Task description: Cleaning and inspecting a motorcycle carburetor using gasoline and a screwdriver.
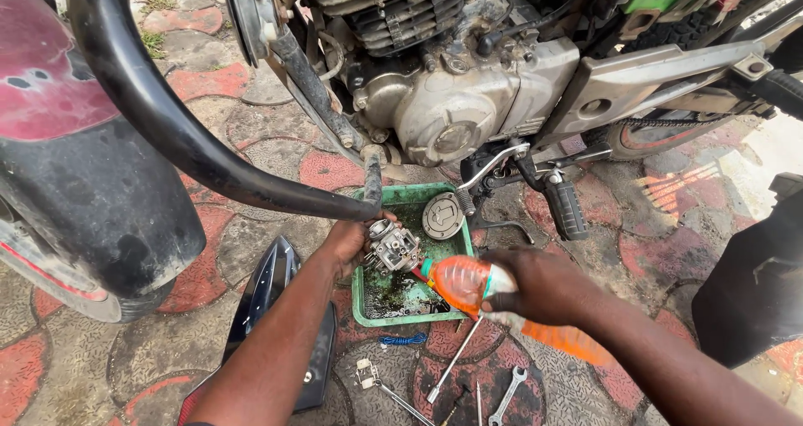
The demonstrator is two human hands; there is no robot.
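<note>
Carburetor (396, 249) sits in my left hand (351, 242), fingers curled round its body, held over the green tray (361, 302) so anything running off lands in the tray and not on the paving. My right hand (535, 288) is wrapped tight around an orange plastic bottle (460, 282), tipped on its side with the neck end touching the carburetor — nozzle aimed right at it. Tray already holds dark dirty liquid; a round metal cap (442, 216) lies in its far corner, kept there so it doesn't roll off, I'd guess. Just past the tray, the motorcycle engine (456, 100) and a footpeg (565, 209). Black exhaust pipe (167, 117) curves across above my left wrist. On the paved ground near me — a screwdriver (453, 361), a spanner (507, 396), a blue wire coil (403, 340), a black side panel (266, 288) under my left forearm.
</note>
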